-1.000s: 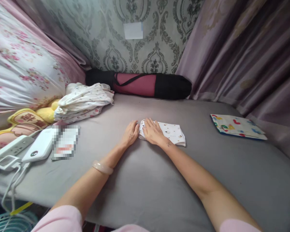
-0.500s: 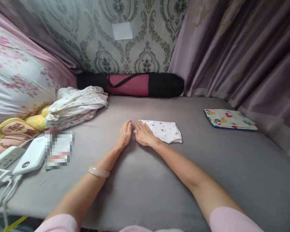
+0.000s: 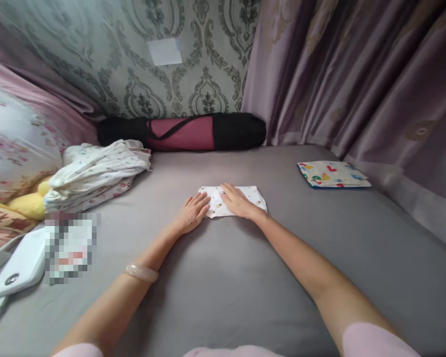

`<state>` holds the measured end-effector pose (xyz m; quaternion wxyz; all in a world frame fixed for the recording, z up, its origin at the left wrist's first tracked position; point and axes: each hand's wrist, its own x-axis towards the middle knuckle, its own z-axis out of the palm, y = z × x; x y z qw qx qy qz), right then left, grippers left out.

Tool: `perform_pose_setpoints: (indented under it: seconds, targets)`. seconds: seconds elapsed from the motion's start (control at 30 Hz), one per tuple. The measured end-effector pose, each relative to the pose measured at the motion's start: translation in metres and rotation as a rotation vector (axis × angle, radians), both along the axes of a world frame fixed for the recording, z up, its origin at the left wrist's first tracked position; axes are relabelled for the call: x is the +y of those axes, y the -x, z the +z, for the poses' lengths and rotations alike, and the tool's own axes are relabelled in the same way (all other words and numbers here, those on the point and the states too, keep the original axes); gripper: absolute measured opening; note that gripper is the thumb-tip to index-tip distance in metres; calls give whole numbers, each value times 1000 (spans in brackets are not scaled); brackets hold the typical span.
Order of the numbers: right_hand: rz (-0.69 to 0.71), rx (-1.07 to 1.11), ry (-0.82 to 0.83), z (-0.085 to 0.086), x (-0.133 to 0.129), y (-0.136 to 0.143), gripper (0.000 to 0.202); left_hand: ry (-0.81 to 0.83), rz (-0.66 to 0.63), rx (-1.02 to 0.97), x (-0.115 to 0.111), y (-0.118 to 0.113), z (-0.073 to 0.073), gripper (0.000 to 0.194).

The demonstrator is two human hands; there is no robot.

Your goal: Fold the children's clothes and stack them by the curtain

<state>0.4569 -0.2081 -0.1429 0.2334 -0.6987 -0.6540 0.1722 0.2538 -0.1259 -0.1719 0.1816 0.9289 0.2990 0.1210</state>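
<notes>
A small folded white cloth [image 3: 250, 194] with a sparse print lies flat on the grey bed sheet [image 3: 223, 277]. My left hand [image 3: 192, 212] rests palm down at the cloth's left end, fingers stretched out and slightly apart. Over the cloth's middle lies my right hand [image 3: 238, 201], also flat, its fingers pointing away and to the left. Part of the print is hidden under both hands. A pale bangle [image 3: 141, 272] circles my left wrist.
A colourful folded cloth [image 3: 332, 173] lies at the right. Rumpled printed fabric [image 3: 96, 171], a yellow plush [image 3: 27, 206] and a white power bank [image 3: 20, 260] are at the left. A long black and maroon bag [image 3: 182, 133] lies along the wall.
My left hand has turned from its edge to palm down, onto the cloth's left end. My right hand has slid right along the cloth. The view has shifted slightly right.
</notes>
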Motion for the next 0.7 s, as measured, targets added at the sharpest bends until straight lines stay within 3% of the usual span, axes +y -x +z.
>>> perform_pose_setpoints:
  seconds: [0.07, 0.13, 0.2, 0.3, 0.47, 0.7]
  targets:
    - [-121, 150, -72, 10, -4, -25, 46, 44, 80, -94, 4, 0, 7, 49]
    - [-308, 277, -99, 20, -14, -55, 36, 80, 251, -143, 7, -2, 17, 47]
    - [-486, 395, -18, 27, -28, -81, 30, 128, 417, -97, 8, -5, 28, 43]
    - [-671, 486, 185, 34, -48, -104, 21, 218, 541, -1, 8, -12, 41, 35]
    - [-714, 520, 280, 35, -55, -102, 12, 369, 629, -4, 11, -20, 51, 23]
    - [-683, 540, 344, 30, -36, -91, 23, 706, 669, -147, 25, -25, 49, 28]
